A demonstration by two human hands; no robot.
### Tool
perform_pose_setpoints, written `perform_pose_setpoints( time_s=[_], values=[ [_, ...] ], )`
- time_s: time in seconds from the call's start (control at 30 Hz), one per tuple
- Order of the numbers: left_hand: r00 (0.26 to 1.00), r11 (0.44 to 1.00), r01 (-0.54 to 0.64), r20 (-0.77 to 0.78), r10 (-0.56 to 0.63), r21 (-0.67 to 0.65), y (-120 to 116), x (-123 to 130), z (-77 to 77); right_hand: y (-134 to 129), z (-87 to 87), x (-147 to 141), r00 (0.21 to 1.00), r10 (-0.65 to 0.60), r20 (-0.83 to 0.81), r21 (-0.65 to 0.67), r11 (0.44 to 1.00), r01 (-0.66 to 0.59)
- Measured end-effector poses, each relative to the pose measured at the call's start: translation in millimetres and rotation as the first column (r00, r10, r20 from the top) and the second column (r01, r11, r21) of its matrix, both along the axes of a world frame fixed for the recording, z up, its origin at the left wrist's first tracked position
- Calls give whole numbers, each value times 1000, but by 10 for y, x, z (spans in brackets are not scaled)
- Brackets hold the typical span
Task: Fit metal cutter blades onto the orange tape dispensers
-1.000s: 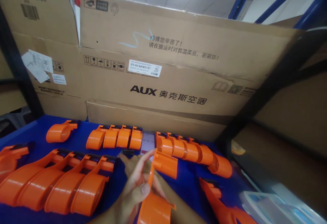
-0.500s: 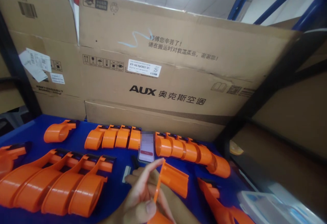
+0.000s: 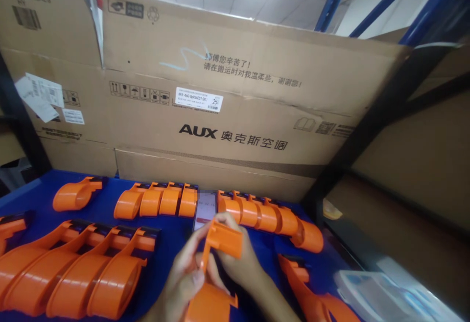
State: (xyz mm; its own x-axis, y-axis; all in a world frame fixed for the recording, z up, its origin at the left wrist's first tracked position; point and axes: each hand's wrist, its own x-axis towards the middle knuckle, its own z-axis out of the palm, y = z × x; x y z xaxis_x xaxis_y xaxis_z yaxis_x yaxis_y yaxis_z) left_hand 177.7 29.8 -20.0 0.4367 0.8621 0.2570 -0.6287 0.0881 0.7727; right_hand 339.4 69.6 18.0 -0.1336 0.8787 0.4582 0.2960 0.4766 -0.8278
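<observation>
My left hand (image 3: 185, 273) is closed around the thin neck of an orange plastic holder (image 3: 210, 307). The holder has a rounded band at the bottom and a flat bracket at the top, tilted toward me. Behind that bracket, my right hand (image 3: 240, 251) is curled, its fingertips hidden by the orange plastic. Whether it grips the holder or some small item does not show. Just beyond both hands lies a phone (image 3: 205, 207) with its screen lit, partly covered by the fingers.
Similar holders with dark strips stand in a back-left row (image 3: 171, 202), a back-right row (image 3: 268, 217) and a front-left row (image 3: 113, 287). A translucent plastic box (image 3: 382, 292) is at right. Cardboard (image 3: 235, 116) walls off the back of the blue surface (image 3: 161, 258).
My right hand has come up from the blue surface to behind the holder's bracket. The holder has shifted left and its band shows more. The phone's screen display differs.
</observation>
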Motion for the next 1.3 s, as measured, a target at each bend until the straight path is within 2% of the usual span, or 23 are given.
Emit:
perform_pose_setpoints(
  time_s=[0.13, 0.2, 0.27, 0.4, 0.6, 0.73, 0.83, 0.93, 1.03, 1.13, 1.3],
  values=[
    [979, 970, -194, -85, 183, -149, 145, 23, -14, 106, -15, 176, 967, -85, -239, -82, 994, 67],
    [964, 947, -259, -115, 240, -191, 172, 39, -2, 116, -30, 256, 938, -99, -331, -156, 987, 50],
    [950, 929, -302, -146, 275, -215, 173, 55, 8, 108, -39, 311, 931, -84, -355, -184, 983, 19],
    [943, 922, -313, -188, 273, -230, 176, 75, -6, 85, -32, 334, 964, -59, -259, -140, 990, 23],
    [940, 924, -309, -219, 261, -226, 206, 80, -42, 90, -4, 327, 974, -113, -198, -106, 990, 93],
    [911, 908, -365, -282, 302, -207, 170, 90, 29, 56, 13, 308, 992, -49, -113, -85, 996, 40],
    [886, 893, -410, -313, 342, -184, 125, 103, 101, 41, 10, 296, 995, -55, -86, -79, 996, 48],
    [898, 893, -395, -293, 327, -214, 99, 112, 149, 45, 1, 291, 990, -89, -108, -56, 995, 84],
    [913, 893, -374, -269, 307, -249, 98, 117, 166, 48, -3, 277, 992, -68, -103, -46, 997, 64],
    [909, 891, -382, -275, 314, -245, 113, 116, 149, 39, -1, 265, 994, -50, -94, -40, 998, 46],
    [879, 903, -398, -350, 324, -163, 145, 86, 50, 30, 7, 285, 999, -35, -18, -42, 999, 34]
  ],
)
